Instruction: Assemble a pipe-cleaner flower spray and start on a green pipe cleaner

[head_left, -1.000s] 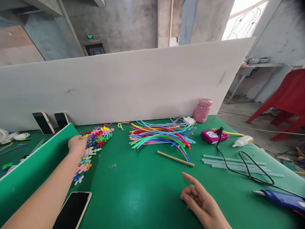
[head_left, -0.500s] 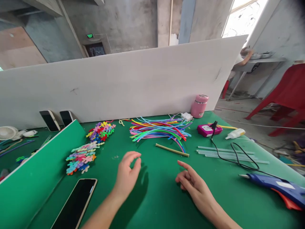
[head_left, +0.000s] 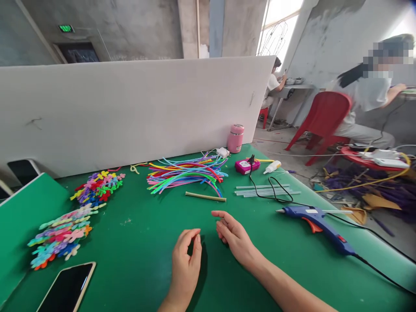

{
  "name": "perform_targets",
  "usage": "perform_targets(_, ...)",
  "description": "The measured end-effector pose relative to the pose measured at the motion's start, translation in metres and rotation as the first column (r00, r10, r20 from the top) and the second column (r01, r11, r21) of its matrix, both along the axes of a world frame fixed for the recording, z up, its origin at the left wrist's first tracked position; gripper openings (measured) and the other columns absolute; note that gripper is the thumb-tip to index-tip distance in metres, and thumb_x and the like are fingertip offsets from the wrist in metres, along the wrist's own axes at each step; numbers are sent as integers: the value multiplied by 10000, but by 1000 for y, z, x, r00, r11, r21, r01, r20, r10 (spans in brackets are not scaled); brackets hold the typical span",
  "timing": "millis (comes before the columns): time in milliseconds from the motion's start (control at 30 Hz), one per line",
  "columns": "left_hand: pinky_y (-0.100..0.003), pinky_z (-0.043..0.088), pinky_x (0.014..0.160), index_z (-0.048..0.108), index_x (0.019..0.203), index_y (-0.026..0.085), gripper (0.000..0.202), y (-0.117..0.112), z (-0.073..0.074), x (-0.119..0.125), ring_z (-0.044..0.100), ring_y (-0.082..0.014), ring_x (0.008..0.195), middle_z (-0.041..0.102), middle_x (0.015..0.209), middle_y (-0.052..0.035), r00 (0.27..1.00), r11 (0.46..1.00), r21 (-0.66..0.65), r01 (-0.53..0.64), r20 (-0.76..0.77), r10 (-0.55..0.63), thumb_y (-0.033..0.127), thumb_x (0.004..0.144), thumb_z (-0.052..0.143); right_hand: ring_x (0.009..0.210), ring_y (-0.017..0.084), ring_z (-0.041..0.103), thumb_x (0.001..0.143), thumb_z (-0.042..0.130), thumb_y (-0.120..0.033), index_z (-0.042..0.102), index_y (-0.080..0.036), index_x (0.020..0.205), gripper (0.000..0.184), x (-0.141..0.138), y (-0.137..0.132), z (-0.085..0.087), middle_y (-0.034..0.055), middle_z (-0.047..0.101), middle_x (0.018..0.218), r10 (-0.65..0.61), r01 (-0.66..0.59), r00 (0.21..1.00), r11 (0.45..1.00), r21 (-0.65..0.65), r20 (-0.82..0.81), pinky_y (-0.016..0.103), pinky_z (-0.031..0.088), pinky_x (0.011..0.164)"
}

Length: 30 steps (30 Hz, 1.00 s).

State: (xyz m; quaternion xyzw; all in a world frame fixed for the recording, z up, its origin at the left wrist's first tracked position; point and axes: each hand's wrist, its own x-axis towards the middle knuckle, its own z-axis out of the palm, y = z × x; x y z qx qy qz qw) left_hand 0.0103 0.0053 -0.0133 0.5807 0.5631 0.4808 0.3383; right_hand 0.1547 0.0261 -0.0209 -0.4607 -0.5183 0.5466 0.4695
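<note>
My left hand (head_left: 186, 264) hovers over the green table (head_left: 136, 277), its fingers loosely curved towards the thumb and nothing visible in it. To its right, my right hand (head_left: 235, 238) has the index finger stretched out and the others curled, also without a visible object. A thin tan stick (head_left: 206, 197) lies just beyond my right hand. Behind the stick is a loose bundle of colourful pipe cleaners (head_left: 186, 173). Fuzzy flower shapes in pastel colours (head_left: 61, 236) and in bright colours (head_left: 99, 186) are piled on the left.
A blue glue gun (head_left: 312, 212) with a black cord lies right, near clear glue sticks (head_left: 266, 190). Behind them are a magenta box (head_left: 247, 166), a white bottle (head_left: 272, 167) and a pink flask (head_left: 235, 138). A phone (head_left: 68, 288) lies front left. A white board (head_left: 139, 112) stands behind.
The view has swung right, bringing the whole glue gun and a seated person into sight. My hands have come closer together, and the left fingertips are nearer its thumb.
</note>
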Motion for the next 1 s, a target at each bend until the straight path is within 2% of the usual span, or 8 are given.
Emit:
perform_targets(300,-303,494,588,636,818,147,265,4,-14,-6,608,-197,624,667,735,-93,990,998,29,47,-133,-43,330,783,447,599,102,412,785,473,-310,413,-161,1077,332,-5,-2,-4,-23,440,704,2,-3,1000,998,64,10,224,345,542)
perform_targets(400,-297,496,564,637,817,137,281,5,-14,-6,608,-194,601,666,707,-94,988,998,27,51,-145,-46,333,784,439,610,103,440,783,455,-274,416,-161,1076,316,-6,0,5,-4,481,749,46,-54,995,995,89,88,223,373,555)
perform_targets(500,-285,493,542,635,821,137,278,4,-15,-6,606,-187,593,664,711,-94,991,998,22,64,-119,-61,331,783,440,638,109,481,792,428,-234,440,-147,1062,285,-6,11,25,15,525,771,47,-100,965,975,198,259,222,406,579)
perform_targets(600,-272,484,517,635,827,132,282,4,-18,-5,593,-181,573,649,672,-87,994,998,5,61,-88,-61,337,779,448,689,107,534,817,400,-192,452,-146,1055,248,-8,38,47,23,577,802,-66,-123,869,931,343,491,207,433,624)
perform_targets(667,-267,477,512,636,825,133,282,4,-20,-5,585,-178,567,637,654,-82,995,998,-12,56,-78,-56,341,780,450,733,100,570,828,394,-157,436,-162,1081,256,-12,63,58,18,615,862,-172,-157,719,904,398,674,194,439,644)
perform_targets(733,-263,474,523,637,821,140,275,4,-21,-5,582,-174,581,634,679,-83,995,998,-28,63,-79,-65,339,784,451,796,118,586,818,416,-127,438,-169,1093,279,-17,91,63,25,631,924,-207,-170,647,899,403,734,210,440,667)
perform_targets(867,-256,458,537,632,771,150,258,4,-21,-6,567,-165,598,616,705,-74,990,995,-8,103,-101,-103,327,796,445,891,179,581,812,431,-81,465,-149,1113,310,-30,137,58,61,636,971,-231,-193,525,905,379,819,285,442,734)
perform_targets(1000,-234,410,510,586,662,165,274,4,-23,-4,522,-147,565,553,615,-30,982,994,13,109,-155,-106,330,814,429,897,187,570,866,465,-207,497,-143,1101,246,-36,162,46,67,588,1017,-229,-235,401,910,341,887,367,460,767)
